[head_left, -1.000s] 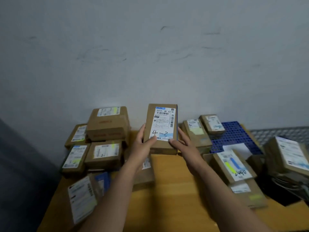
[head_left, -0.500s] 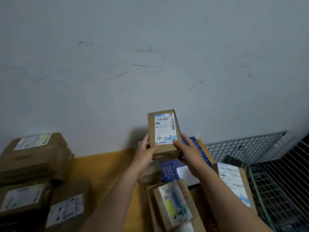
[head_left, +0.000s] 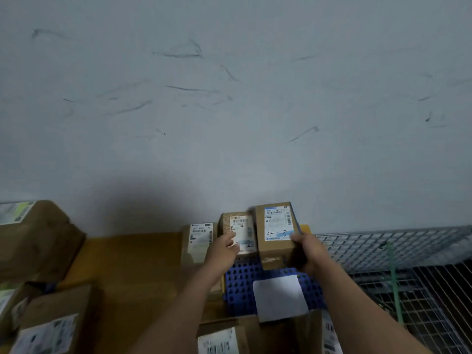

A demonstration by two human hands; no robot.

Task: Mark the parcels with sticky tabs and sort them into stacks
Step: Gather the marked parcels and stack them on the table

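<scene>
Gripping the "4-3" parcel (head_left: 276, 232), the right hand (head_left: 307, 252) is closed; the left hand (head_left: 222, 247), half-open, touches a neighbouring parcel (head_left: 240, 229).

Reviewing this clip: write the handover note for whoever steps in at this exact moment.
Right hand grips the parcel marked 4-3, upright at the back of the blue perforated tray by the wall.
Left hand is open, touching the neighbouring parcel; a third parcel stands left of it.
Done: 4-3 is marked and placed in the row.
Left: release it, then mark and sort the remaining parcels at the left and near edge.
</scene>
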